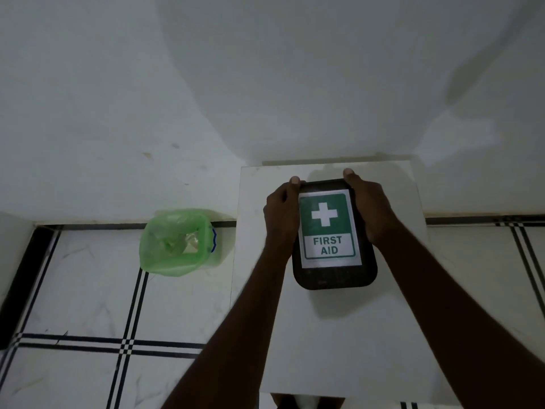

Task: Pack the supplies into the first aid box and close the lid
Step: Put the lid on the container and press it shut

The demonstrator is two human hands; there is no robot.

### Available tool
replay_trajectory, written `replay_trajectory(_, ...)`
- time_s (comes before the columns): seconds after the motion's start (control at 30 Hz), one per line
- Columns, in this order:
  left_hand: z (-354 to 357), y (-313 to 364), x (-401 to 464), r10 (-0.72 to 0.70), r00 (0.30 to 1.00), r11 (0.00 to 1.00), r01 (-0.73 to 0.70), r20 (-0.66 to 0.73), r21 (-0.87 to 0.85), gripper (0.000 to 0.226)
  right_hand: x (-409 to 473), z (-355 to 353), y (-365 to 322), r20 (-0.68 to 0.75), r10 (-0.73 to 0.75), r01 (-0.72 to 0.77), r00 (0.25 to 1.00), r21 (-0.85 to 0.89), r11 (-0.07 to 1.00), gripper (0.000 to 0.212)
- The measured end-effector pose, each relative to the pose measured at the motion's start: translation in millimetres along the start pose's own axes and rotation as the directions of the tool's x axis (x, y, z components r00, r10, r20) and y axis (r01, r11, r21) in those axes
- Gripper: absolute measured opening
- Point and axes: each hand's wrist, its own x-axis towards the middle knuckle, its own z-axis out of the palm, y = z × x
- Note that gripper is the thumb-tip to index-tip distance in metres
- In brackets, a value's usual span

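Both hands, the left hand (281, 214) and right hand (370, 208), clasp the far sides of the first aid box (334, 278) on the white table (339, 335), likely pressing its lid (326, 228) shut.

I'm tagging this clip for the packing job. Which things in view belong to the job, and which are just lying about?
Belongs to the job:
- first aid box, lid on
- left hand and right hand, gripping its sides
- white table under it

Just lying about:
- bin with green liner on the tiled floor
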Motion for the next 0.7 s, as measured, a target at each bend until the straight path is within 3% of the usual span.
replay_trajectory(0.47, 3, -2, 5, 0.128, 0.990, 0.988, -0.122, -0.063, 0.096, 0.031, 5, 1, 6, -0.033, -0.133, 0.127, 0.991, -0.128, 0.984, 0.047)
replay_trajectory(0.6, 0, 5, -7, 0.308, 0.951, 0.875, -0.274, -0.021, 0.400, 0.041, -7, -3, 13, -0.072, -0.360, 0.311, 0.930, -0.366, 0.877, 0.048)
replay_trajectory(0.7, -3, -7, -34, 0.403, 0.906, 0.751, -0.409, 0.131, 0.519, 0.057, -30, -10, 40, -0.002, -0.489, 0.426, 0.872, -0.486, 0.763, 0.053)
